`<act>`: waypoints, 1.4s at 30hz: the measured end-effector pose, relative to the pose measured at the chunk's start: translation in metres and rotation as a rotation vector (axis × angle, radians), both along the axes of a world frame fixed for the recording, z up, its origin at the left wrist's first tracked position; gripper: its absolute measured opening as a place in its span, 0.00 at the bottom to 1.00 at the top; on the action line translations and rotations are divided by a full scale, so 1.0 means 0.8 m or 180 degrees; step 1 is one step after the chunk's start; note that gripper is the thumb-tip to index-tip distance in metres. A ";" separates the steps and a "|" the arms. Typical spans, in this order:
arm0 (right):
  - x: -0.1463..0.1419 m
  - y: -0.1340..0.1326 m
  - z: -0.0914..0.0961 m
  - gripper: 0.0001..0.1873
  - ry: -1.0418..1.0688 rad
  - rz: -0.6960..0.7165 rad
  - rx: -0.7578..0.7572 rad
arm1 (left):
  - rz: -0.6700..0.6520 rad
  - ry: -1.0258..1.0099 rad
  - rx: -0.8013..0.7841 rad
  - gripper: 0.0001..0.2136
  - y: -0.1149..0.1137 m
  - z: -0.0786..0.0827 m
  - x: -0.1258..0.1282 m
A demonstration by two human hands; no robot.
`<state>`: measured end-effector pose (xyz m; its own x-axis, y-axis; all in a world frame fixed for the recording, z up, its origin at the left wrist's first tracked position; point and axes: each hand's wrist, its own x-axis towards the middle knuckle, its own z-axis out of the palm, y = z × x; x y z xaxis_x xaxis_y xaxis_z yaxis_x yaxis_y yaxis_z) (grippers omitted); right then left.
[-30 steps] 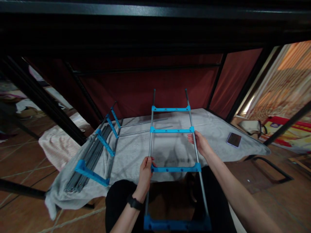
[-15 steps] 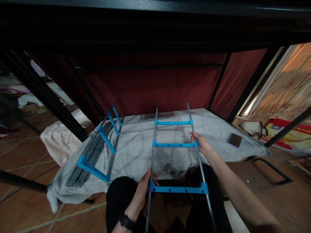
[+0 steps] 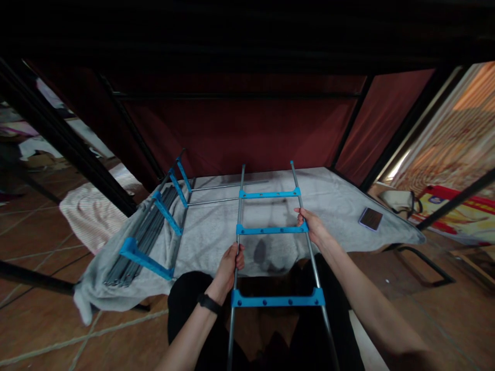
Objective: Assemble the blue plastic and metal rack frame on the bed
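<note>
A ladder-like rack frame of two metal tubes with blue plastic crossbars [image 3: 273, 230] stands out over my lap, its far end above the grey cloth. My left hand [image 3: 229, 264] is closed around the left tube, between the middle and nearest crossbars. At the right end of the middle crossbar, my right hand [image 3: 310, 224] grips the right tube. A second rack frame with blue crossbars [image 3: 147, 262] rests on its side at the left, next to a bundle of grey metal tubes [image 3: 143, 242].
Grey cloth [image 3: 336, 206] covers the low surface before me. Two thin rods [image 3: 216, 201] lie across it, and a phone [image 3: 370, 219] is at the right. Dark metal posts and a dark red fabric panel [image 3: 240, 129] enclose the far side.
My left hand has slid up the left tube, away from the nearest crossbar toward the middle one. The frame and my right hand appear slightly further left in view.
</note>
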<state>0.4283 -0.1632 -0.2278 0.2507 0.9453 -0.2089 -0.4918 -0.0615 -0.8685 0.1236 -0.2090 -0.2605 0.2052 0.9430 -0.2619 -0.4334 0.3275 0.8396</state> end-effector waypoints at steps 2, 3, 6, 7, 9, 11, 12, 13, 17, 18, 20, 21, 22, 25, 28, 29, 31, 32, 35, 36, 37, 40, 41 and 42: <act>-0.005 -0.002 0.000 0.08 -0.0018 0.0019 0.0022 | 0.0071 -0.0008 -0.0020 0.19 -0.009 -0.002 -0.002; -0.008 -0.003 0.000 0.09 -0.0022 0.0036 0.0044 | 0.0108 -0.0008 -0.0029 0.19 -0.012 -0.002 -0.004; -0.017 -0.002 0.002 0.09 0.0012 0.0095 0.0095 | 0.0226 -0.0002 -0.0059 0.20 -0.020 -0.002 -0.009; -0.020 -0.001 0.002 0.10 0.0022 0.0103 0.0096 | 0.0260 0.0002 -0.0072 0.20 -0.022 -0.002 -0.011; -0.024 0.000 0.001 0.10 0.0021 0.0105 0.0084 | 0.0316 0.0004 -0.0089 0.20 -0.025 -0.003 -0.013; -0.027 -0.001 -0.001 0.10 0.0010 0.0119 0.0062 | 0.0355 -0.0013 -0.0101 0.20 -0.030 -0.005 -0.014; -0.028 -0.001 -0.002 0.10 0.0007 0.0137 0.0053 | 0.0369 -0.0021 -0.0104 0.20 -0.032 -0.005 -0.015; -0.028 -0.002 -0.002 0.10 0.0011 0.0155 0.0049 | 0.0385 -0.0030 -0.0103 0.20 -0.034 -0.006 -0.015; -0.030 -0.005 0.002 0.08 0.0083 0.0191 0.0048 | 0.0446 -0.0029 -0.0110 0.20 -0.039 -0.007 -0.015; -0.031 -0.004 0.004 0.07 0.0104 0.0201 0.0039 | 0.0460 -0.0021 -0.0119 0.20 -0.039 -0.007 -0.015; -0.032 -0.002 0.008 0.07 0.0149 0.0270 0.0017 | 0.0483 0.0001 -0.0141 0.20 -0.037 -0.008 -0.016; -0.033 -0.001 0.010 0.08 0.0163 0.0319 0.0011 | 0.0498 0.0005 -0.0149 0.20 -0.036 -0.009 -0.019; -0.034 -0.002 0.010 0.09 0.0163 0.0366 0.0002 | 0.0516 0.0001 -0.0157 0.20 -0.034 -0.010 -0.022; -0.036 -0.016 0.000 0.11 0.0088 0.0436 -0.0109 | 0.0628 -0.0048 -0.0151 0.18 -0.029 -0.010 -0.036; -0.041 -0.053 -0.025 0.13 0.0030 0.0614 -0.0431 | 0.0772 -0.0062 -0.0106 0.17 -0.023 -0.007 -0.051; -0.043 -0.068 -0.033 0.15 0.0061 0.0753 -0.0545 | 0.0800 -0.0063 -0.0095 0.16 -0.022 -0.006 -0.054; -0.049 -0.095 -0.046 0.18 0.0285 0.1041 -0.0613 | 0.0800 -0.0068 -0.0083 0.16 -0.019 -0.003 -0.055; -0.052 -0.105 -0.050 0.19 0.0407 0.1123 -0.0592 | 0.0778 -0.0068 -0.0078 0.16 -0.018 -0.002 -0.054; -0.054 -0.117 -0.048 0.17 0.0604 0.1060 -0.0498 | 0.0675 -0.0038 -0.0057 0.15 -0.013 -0.001 -0.047; -0.054 -0.115 -0.045 0.16 0.0602 0.1004 -0.0508 | 0.0627 -0.0033 -0.0060 0.14 -0.011 -0.001 -0.046; -0.053 -0.112 -0.042 0.16 0.0592 0.0974 -0.0536 | 0.0577 -0.0029 -0.0072 0.14 -0.010 0.000 -0.045; -0.050 -0.100 -0.037 0.17 0.0646 0.1031 -0.0570 | 0.0403 0.0013 -0.0149 0.14 -0.010 0.002 -0.047; -0.050 -0.099 -0.038 0.17 0.0695 0.1042 -0.0542 | 0.0309 0.0035 -0.0206 0.14 -0.012 0.003 -0.049; -0.050 -0.098 -0.039 0.17 0.0743 0.1039 -0.0502 | 0.0197 0.0017 -0.0266 0.15 -0.016 0.003 -0.051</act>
